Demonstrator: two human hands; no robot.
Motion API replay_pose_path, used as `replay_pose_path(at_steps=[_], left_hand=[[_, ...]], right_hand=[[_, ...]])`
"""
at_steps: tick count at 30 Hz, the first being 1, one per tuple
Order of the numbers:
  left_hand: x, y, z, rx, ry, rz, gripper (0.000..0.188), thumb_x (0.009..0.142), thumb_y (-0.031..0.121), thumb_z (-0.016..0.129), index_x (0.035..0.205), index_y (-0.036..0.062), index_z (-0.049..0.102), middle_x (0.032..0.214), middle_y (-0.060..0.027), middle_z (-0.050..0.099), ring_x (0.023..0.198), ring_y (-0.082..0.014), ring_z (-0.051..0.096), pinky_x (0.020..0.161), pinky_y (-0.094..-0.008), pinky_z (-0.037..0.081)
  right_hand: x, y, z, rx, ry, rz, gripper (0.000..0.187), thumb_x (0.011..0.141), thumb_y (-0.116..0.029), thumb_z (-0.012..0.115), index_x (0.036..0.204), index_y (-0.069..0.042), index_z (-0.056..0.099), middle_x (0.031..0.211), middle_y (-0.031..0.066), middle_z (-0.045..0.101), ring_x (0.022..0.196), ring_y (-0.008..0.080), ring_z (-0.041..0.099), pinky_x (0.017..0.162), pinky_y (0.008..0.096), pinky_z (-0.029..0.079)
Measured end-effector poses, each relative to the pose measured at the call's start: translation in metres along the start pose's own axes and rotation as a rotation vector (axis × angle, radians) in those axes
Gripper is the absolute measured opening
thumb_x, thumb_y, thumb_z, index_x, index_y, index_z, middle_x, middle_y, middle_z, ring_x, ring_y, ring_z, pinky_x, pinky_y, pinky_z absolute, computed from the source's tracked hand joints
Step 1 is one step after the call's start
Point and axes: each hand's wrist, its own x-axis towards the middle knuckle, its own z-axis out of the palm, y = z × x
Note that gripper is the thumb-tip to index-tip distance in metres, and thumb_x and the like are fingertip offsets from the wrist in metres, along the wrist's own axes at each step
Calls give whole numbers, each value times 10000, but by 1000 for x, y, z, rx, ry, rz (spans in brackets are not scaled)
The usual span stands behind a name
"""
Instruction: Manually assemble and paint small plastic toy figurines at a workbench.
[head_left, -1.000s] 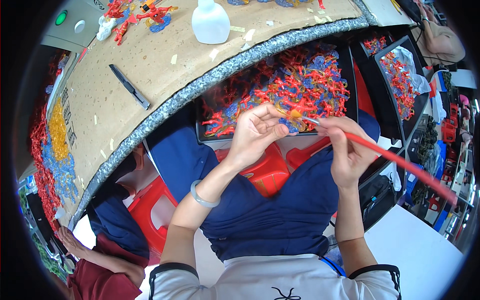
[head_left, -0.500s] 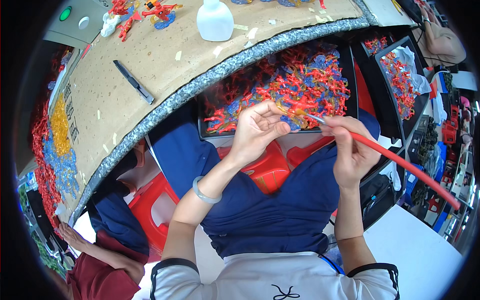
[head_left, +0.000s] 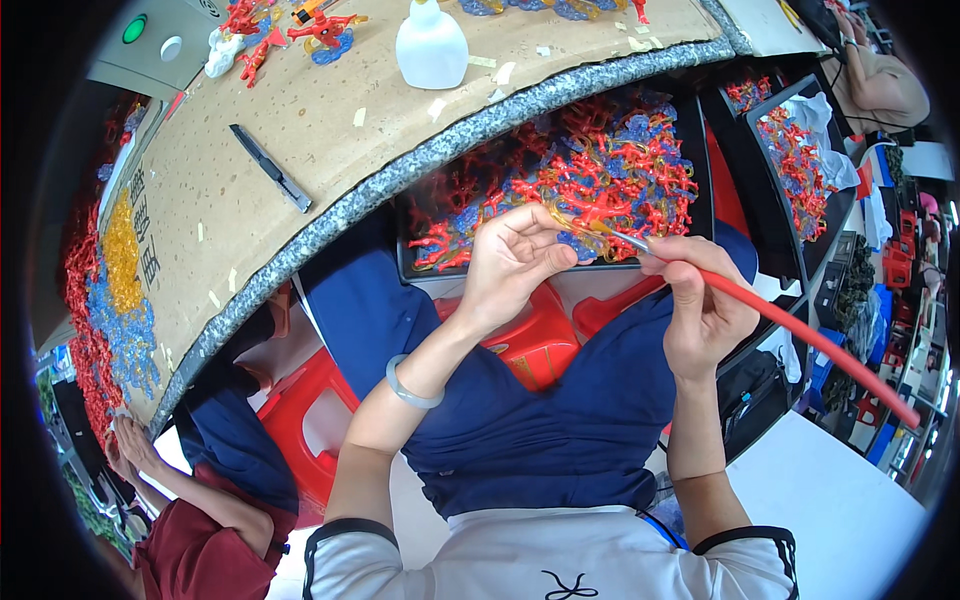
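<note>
Between the fingertips of my left hand (head_left: 515, 255) is a small plastic figure (head_left: 602, 212), seemingly red with yellow and blue parts. Its outline merges with the similar pieces behind it. My right hand (head_left: 705, 315) grips a paintbrush (head_left: 820, 345) near its metal ferrule, the long red handle slanting down to the right. The brush's brownish tip meets or nearly meets the held figure. Both hands are raised over the near edge of a black tray (head_left: 708, 180), heaped with red, blue and yellow plastic pieces.
On the stone-edged worktable (head_left: 320, 130) are a utility knife (head_left: 270, 167), a white bottle (head_left: 430, 50) and assembled figures (head_left: 325, 30). Yellow pieces (head_left: 122, 250) and blue pieces (head_left: 125, 330) lie at the left, near a co-worker's hands (head_left: 135, 445). Another piece-filled tray (head_left: 770, 165) is at the right.
The brush tip has shifted very slightly to the left against the held figure. My left hand is nearly still. At the far left, the co-worker's second hand has come into view.
</note>
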Motion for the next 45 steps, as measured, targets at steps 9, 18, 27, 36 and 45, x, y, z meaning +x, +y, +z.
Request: replay_pose_path(at_steps=[9,18,27,36,45], left_hand=[[-4,-5,2,85,43,123,214,806,-32,693,946,-30,531,1041,-93,619,919,-113,620,808,-251,537],[-4,-7,3,299,100,132,190,789,-71,689,916,-56,550,990,-89,623,883,-137,644,766,-261,563],[-5,-6,4,187,42,174,217,789,-86,680,969,-51,564,1041,-93,603,945,-144,624,797,-269,551],[-5,-7,0,11,-71,117,293,825,6,688,1067,-35,528,1067,-70,595,1010,-129,589,827,-253,514],[-5,-5,1,50,-83,81,281,860,44,664,1099,-37,541,1096,-90,602,994,-117,586,833,-269,505]], right_hand=[[2,-2,0,13,-23,21,96,863,-52,619,839,30,663,790,107,676,671,177,643,614,263,489],[5,-1,1,-94,-103,-25,114,860,-83,636,820,21,665,780,104,675,666,198,630,580,270,469],[6,4,-5,-52,-107,-6,132,880,-87,625,848,31,674,742,83,644,601,120,564,533,234,418],[6,16,1,300,-13,235,168,885,-8,591,1040,39,637,1086,164,648,1020,194,615,877,280,472],[-1,22,18,408,-79,314,238,794,46,682,1024,42,621,1009,139,662,890,157,651,806,267,520]])
